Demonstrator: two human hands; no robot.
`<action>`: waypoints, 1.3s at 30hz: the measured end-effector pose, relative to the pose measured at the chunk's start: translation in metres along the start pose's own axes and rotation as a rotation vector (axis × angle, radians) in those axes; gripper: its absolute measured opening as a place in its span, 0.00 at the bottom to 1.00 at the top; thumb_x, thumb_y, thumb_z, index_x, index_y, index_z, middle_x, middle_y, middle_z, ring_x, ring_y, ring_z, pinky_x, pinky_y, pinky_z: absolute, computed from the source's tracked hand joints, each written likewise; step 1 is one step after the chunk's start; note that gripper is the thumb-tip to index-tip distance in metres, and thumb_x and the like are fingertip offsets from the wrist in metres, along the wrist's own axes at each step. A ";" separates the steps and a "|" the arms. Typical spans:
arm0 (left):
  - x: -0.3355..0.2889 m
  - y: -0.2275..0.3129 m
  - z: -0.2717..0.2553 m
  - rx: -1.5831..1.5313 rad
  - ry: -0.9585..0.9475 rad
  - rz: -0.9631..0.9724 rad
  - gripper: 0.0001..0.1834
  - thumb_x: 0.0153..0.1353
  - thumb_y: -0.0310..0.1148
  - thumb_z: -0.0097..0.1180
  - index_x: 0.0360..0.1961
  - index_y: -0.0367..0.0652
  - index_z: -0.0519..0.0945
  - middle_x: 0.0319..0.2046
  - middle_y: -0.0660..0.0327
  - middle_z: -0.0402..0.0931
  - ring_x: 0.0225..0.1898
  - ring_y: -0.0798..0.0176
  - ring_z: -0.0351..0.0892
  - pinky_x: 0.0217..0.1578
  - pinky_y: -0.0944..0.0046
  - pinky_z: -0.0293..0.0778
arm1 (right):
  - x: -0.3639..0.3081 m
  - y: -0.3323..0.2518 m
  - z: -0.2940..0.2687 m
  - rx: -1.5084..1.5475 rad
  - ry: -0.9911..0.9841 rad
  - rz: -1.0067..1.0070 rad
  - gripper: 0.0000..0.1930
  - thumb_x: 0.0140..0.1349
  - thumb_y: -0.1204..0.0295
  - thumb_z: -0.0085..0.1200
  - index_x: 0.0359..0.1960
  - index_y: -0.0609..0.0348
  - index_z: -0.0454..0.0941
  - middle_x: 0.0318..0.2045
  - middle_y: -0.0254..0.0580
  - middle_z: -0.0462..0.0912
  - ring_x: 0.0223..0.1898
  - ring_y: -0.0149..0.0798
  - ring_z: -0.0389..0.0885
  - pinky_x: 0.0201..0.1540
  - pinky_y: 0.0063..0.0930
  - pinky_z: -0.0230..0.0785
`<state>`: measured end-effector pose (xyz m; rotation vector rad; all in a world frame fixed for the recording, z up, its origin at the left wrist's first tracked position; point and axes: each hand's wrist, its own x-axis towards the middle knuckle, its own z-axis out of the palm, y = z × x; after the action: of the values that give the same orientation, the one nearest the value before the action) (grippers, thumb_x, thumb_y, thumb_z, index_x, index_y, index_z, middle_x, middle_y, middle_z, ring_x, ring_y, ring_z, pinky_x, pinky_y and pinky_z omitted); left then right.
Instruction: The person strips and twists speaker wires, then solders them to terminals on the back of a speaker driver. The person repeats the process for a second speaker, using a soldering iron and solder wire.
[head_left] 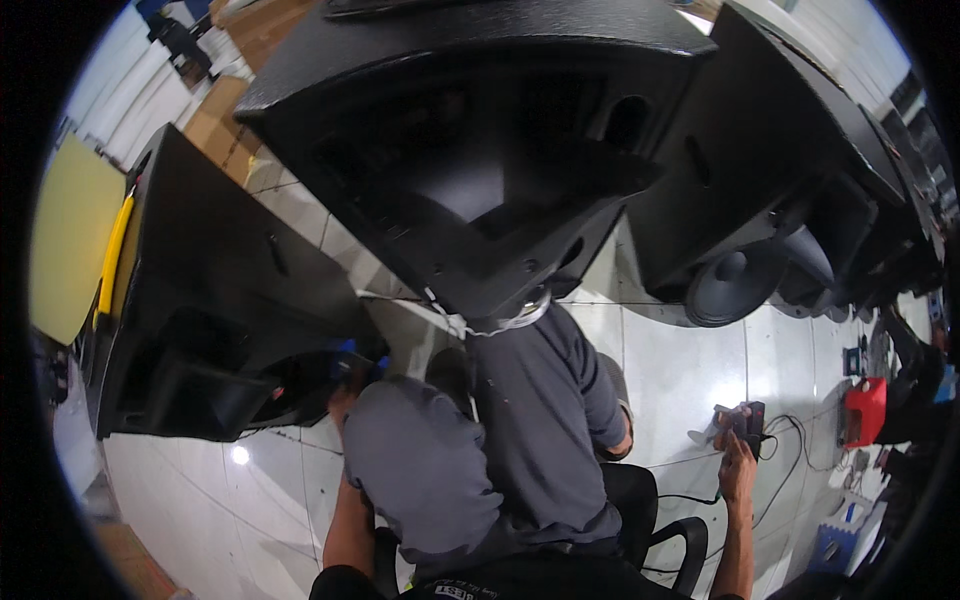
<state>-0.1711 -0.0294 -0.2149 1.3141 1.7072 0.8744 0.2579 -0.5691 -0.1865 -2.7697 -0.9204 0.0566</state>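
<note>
My right hand [738,468] reaches down at the right of my chair, its fingers drawn together at a small dark item with a cable. Just beyond the fingers is a small brown-and-black device [735,425] on the white tiled floor; what exactly I grip is too small to tell. My left hand [342,403] is beside my left knee, at the lower front of a black speaker cabinet [210,280] lying at the left. A blue item [348,347] shows just above it. The knee and shadow hide most of the left fingers.
A large black speaker cabinet [480,110] stands in front of me, with a white cable [455,322] below it. Another cabinet [740,150] at the right has a cone speaker [735,285] before it. A red box [863,412], black cables [795,450] and a yellow-handled tool [115,255] lie around.
</note>
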 end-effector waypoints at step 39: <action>-0.018 -0.051 0.076 0.304 0.002 -0.192 0.38 0.53 0.39 0.65 0.61 0.31 0.66 0.56 0.43 0.69 0.61 0.41 0.61 0.62 0.50 0.60 | 0.257 -0.332 -0.023 0.799 -0.086 -0.485 0.11 0.52 0.75 0.57 0.36 0.69 0.82 0.37 0.54 0.84 0.40 0.50 0.80 0.47 0.38 0.71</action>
<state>-0.1222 -0.0546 -0.2905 1.3135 1.9868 0.5200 0.2723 -0.1622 -0.0817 -1.7885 -1.2269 0.3728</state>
